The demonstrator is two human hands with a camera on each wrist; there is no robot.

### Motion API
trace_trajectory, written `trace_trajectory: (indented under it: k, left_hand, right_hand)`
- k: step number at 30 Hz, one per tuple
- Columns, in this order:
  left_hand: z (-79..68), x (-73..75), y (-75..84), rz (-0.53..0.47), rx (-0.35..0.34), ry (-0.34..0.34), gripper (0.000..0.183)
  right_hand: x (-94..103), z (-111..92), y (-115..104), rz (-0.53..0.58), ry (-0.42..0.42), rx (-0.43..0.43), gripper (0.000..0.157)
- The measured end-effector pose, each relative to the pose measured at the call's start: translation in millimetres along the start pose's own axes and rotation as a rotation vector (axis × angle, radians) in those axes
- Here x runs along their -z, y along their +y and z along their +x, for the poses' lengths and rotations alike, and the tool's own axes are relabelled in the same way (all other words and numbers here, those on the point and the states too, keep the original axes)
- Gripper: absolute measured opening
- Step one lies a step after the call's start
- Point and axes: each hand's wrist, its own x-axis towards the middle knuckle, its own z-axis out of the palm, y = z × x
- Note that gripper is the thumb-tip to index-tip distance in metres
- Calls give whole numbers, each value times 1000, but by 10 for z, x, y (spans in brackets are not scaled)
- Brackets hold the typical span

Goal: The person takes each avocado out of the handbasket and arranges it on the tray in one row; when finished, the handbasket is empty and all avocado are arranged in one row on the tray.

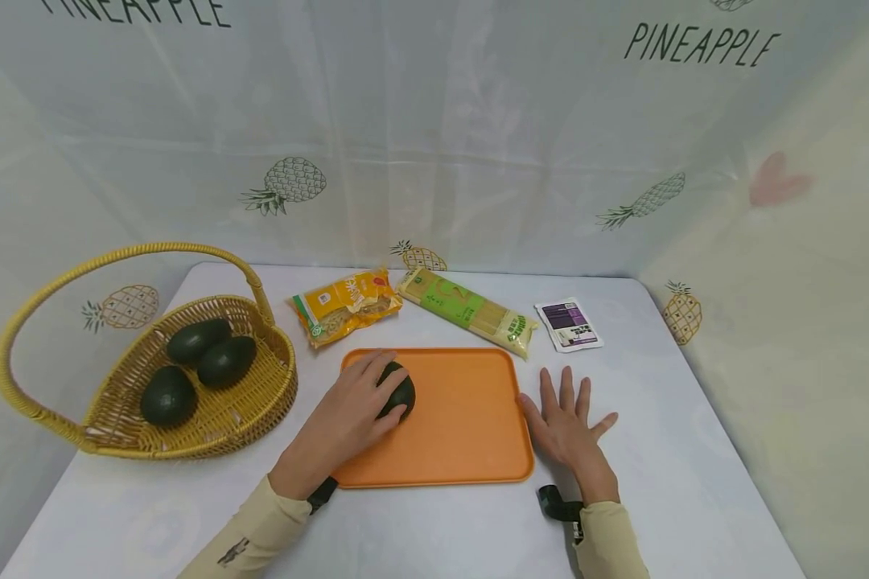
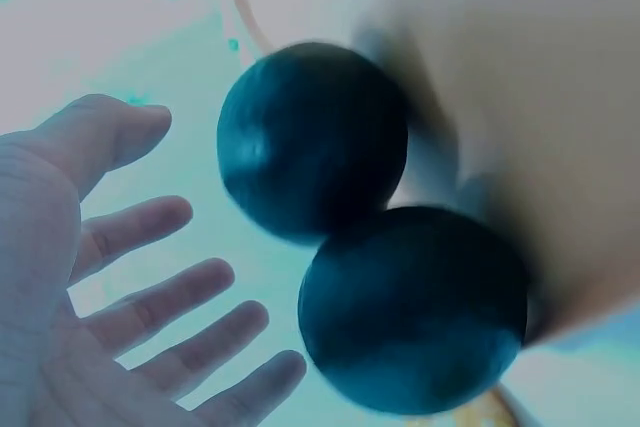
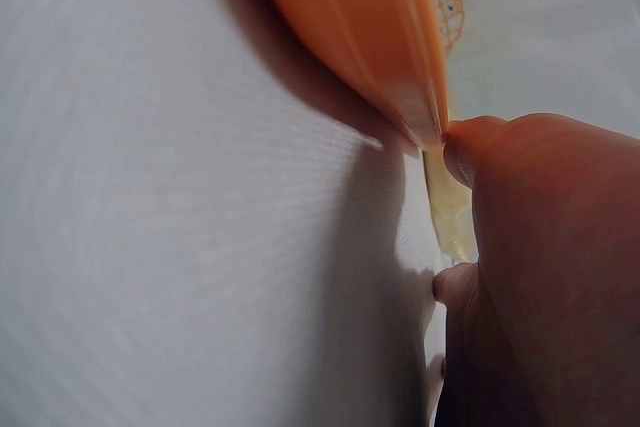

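In the head view my left hand [image 1: 362, 398] curves over a dark green avocado [image 1: 403, 397] at the left of an orange tray [image 1: 463, 418], fingers and thumb around it. The left wrist view, with odd colours, shows the left hand [image 2: 130, 277] with fingers spread beside two dark avocados [image 2: 315, 142]. My right hand [image 1: 568, 426] lies with fingers fanned out at the tray's right edge. Its thumb tip meets the tray rim [image 3: 435, 67] in the right wrist view.
A yellow wicker basket [image 1: 275, 394] with a tall handle holds three avocados [image 1: 170, 396] at the left. Behind the tray lie an orange food packet [image 1: 348, 304], a pack of noodles [image 1: 467, 308] and a purple-white sachet [image 1: 569, 325]. A pineapple-print cloth hangs behind the table.
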Motion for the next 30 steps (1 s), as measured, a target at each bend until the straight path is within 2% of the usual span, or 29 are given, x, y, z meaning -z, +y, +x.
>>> trace_trajectory:
  k: [9,16,21,25,30]
  left_hand:
    - [-83,76,-106,-27,20,18,52]
    - [-204,139,-204,-38,40,37,50]
    - [-294,224,-262,-121,115,23,50]
    - [-339,300,-286,-207,166,46,50]
    - [-377,391,-307,-225,193,66,52]
  right_hand:
    - [-5,1,15,-1,-1,2,93]
    - [2,14,11,1,8,17,93]
    - [21,22,2,5,13,27,92]
    - [28,14,3,6,1,18,92]
    - [18,1,3,4,-4,9,91]
